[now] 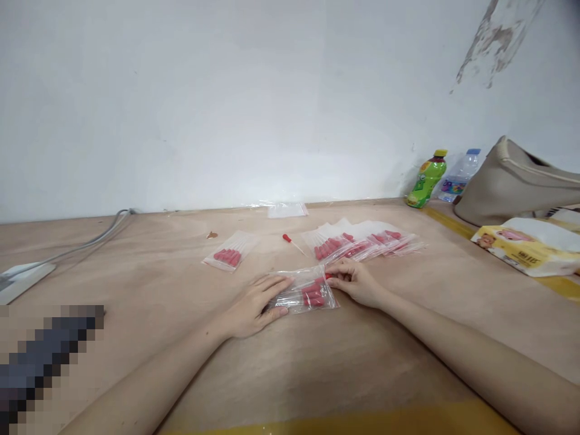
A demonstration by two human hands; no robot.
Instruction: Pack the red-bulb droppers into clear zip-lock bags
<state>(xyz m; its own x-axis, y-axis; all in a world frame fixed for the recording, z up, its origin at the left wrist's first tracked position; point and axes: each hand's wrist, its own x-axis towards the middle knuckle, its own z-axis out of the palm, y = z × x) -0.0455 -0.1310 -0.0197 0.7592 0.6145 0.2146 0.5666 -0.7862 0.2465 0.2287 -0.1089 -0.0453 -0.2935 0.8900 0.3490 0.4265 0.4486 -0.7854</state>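
Observation:
A clear plastic zip bag (296, 302) lies in front of me with several red-bulbed glass droppers (313, 295) in it. My left hand (254, 305) rests flat across the bag's left end, fingers spread. At the bag's right end, my right hand (356, 281) pinches a dropper by its red bulb (327, 277); the stem runs left into the bag. One loose dropper (293, 243) lies beyond the bag. Behind my right hand are several overlapping filled bags (362, 244), and another filled bag (232, 251) lies to the left.
A flat clear bag (287, 210) lies by the wall. On the right are a green drink bottle (426, 181), a water bottle (460, 176), a beige handbag (512, 178) and a yellow tissue pack (525, 248). A grey cable (97, 238) crosses the left of the paper-covered table (272, 374).

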